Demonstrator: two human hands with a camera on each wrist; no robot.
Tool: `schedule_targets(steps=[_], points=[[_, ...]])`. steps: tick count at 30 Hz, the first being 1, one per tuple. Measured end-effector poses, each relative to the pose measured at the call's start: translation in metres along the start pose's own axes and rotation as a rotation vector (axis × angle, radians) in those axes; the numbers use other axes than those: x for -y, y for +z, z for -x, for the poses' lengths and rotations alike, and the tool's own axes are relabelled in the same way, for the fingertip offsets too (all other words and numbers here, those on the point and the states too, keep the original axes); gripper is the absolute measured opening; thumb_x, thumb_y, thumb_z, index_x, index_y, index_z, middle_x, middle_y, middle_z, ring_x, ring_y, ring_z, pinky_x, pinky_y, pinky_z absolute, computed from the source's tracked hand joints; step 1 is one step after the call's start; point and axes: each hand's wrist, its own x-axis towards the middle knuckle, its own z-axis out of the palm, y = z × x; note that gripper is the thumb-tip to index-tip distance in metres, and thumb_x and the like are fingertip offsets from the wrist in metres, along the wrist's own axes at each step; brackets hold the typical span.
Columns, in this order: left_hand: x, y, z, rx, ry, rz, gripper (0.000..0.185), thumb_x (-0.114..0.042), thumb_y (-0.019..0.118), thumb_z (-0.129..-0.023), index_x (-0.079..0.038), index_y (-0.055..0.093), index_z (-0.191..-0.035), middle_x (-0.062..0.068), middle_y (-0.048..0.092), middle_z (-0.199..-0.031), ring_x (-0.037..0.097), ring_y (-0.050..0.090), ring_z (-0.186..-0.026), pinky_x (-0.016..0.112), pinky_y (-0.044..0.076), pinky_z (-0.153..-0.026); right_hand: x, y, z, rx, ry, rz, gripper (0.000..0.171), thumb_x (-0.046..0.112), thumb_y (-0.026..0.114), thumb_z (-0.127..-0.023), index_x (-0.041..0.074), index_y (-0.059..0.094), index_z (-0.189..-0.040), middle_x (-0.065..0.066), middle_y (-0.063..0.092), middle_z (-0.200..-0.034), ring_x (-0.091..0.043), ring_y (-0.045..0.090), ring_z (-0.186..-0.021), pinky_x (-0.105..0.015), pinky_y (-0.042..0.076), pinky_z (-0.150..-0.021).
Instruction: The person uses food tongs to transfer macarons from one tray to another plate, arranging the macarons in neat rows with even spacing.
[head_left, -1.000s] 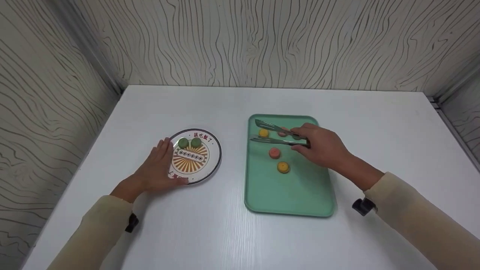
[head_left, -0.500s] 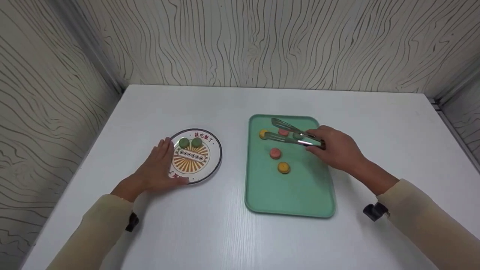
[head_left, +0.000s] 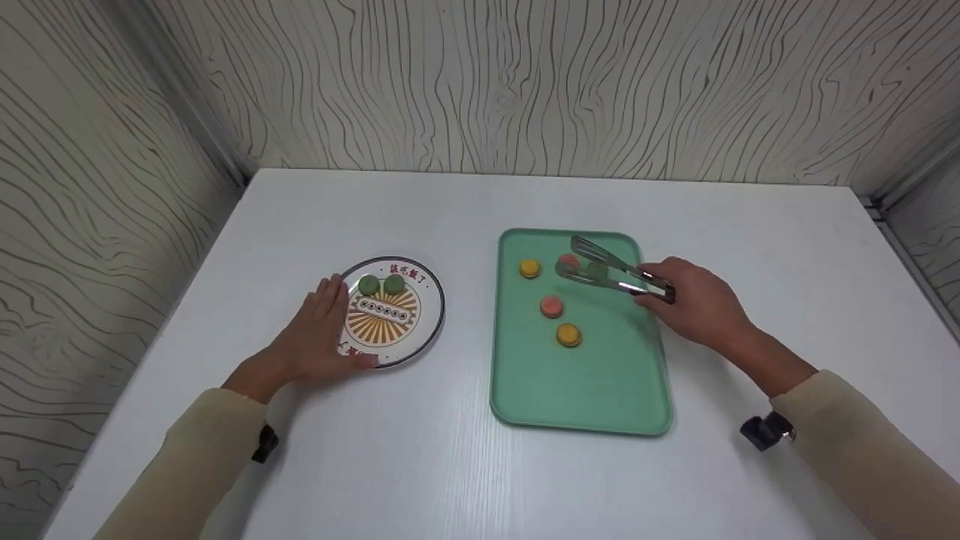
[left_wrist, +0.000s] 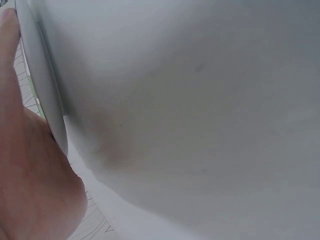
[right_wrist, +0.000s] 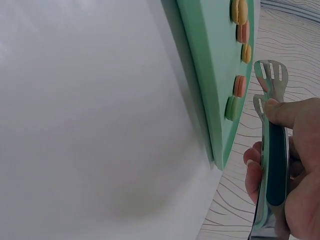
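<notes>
While the slotted silver metal tongs (right_wrist: 276, 165), dark-handled, hang parted above the far half of the green rectangular tray (head_left: 577, 390), the right hand (head_left: 694, 300) grips them. On the tray: two round yellow macarons (head_left: 568, 335), two round pink macarons (head_left: 551, 306), one round green macaron (right_wrist: 232, 108). Left of the tray: round white dark-rimmed plate (head_left: 420, 300), two green macarons (head_left: 394, 284) on it; left hand (head_left: 315, 341) touching its edge, fingers extended. White tabletop (head_left: 435, 450) under the tray; grain-patterned wall (head_left: 495, 82) beyond.

Seven macarons (head_left: 551, 307), one plate (head_left: 426, 321), one tray (head_left: 577, 390), one pair of tongs (right_wrist: 276, 160)
</notes>
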Motion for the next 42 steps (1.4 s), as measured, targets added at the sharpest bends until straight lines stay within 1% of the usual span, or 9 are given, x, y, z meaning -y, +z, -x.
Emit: schedule_targets(steps=[7,17,24,31,33,36,42], points=[[0.0,-0.001,-0.001,0.009,-0.007,-0.007,0.133,-0.078,0.062,-0.081,0.011,0.001,-0.158,0.028,-0.006,-0.167,0.042,-0.008,-0.155,0.055,0.004,-0.124,-0.01,0.0,0.003,-0.011,0.01,-0.005,0.039,0.018,0.079,-0.09,0.003,0.07,-0.125,-0.006,0.06,-0.085,-0.02,0.051,-0.072,-0.033,0.039,-0.058],[0.0,0.0,0.0,0.006,-0.007,-0.003,0.132,-0.079,0.062,-0.081,0.011,0.003,-0.158,0.027,-0.004,-0.167,0.042,-0.008,-0.155,0.055,0.005,-0.125,-0.024,0.004,0.006,-0.01,0.047,0.009,0.044,0.02,0.077,-0.092,-0.002,0.067,-0.128,-0.009,0.062,-0.088,-0.022,0.05,-0.074,-0.033,0.038,-0.06],[-0.002,-0.001,0.001,0.021,-0.012,0.006,0.131,-0.077,0.062,-0.083,0.01,0.0,-0.158,0.026,-0.008,-0.168,0.04,-0.01,-0.155,0.055,0.003,-0.125,-0.028,0.006,0.007,-0.009,0.052,0.005,0.044,0.02,0.076,-0.092,-0.001,0.067,-0.129,-0.014,0.069,-0.101,-0.022,0.053,-0.078,-0.034,0.04,-0.064],[-0.003,-0.001,0.002,0.005,-0.007,0.035,0.131,-0.075,0.065,-0.082,0.011,0.002,-0.158,0.027,-0.006,-0.167,0.042,-0.008,-0.155,0.056,0.004,-0.124,-0.029,0.008,0.006,0.002,0.06,-0.007,0.043,0.019,0.074,-0.093,-0.002,0.067,-0.13,-0.019,0.069,-0.108,-0.027,0.058,-0.085,-0.039,0.044,-0.071],[-0.003,-0.001,0.002,0.004,-0.008,0.029,0.131,-0.075,0.065,-0.082,0.01,0.002,-0.158,0.027,-0.006,-0.167,0.041,-0.008,-0.155,0.056,0.004,-0.124,-0.029,0.008,0.007,0.005,0.065,-0.006,0.043,0.019,0.074,-0.094,-0.002,0.066,-0.13,-0.02,0.069,-0.109,-0.028,0.059,-0.087,-0.04,0.045,-0.072],[-0.003,-0.002,0.003,-0.004,-0.002,0.031,0.13,-0.074,0.065,-0.082,0.012,0.003,-0.158,0.028,-0.005,-0.167,0.043,-0.007,-0.155,0.057,0.006,-0.124,-0.03,0.01,0.006,0.006,0.066,-0.006,0.043,0.019,0.074,-0.093,-0.002,0.066,-0.13,-0.019,0.069,-0.107,-0.027,0.058,-0.086,-0.039,0.045,-0.071],[-0.004,-0.003,0.003,0.003,-0.005,0.03,0.131,-0.075,0.065,-0.082,0.012,0.003,-0.158,0.028,-0.004,-0.167,0.043,-0.006,-0.155,0.056,0.005,-0.124,-0.031,0.011,0.005,0.002,0.062,-0.019,0.04,0.018,0.074,-0.093,0.0,0.068,-0.128,-0.013,0.066,-0.095,-0.023,0.053,-0.078,-0.035,0.041,-0.064]])
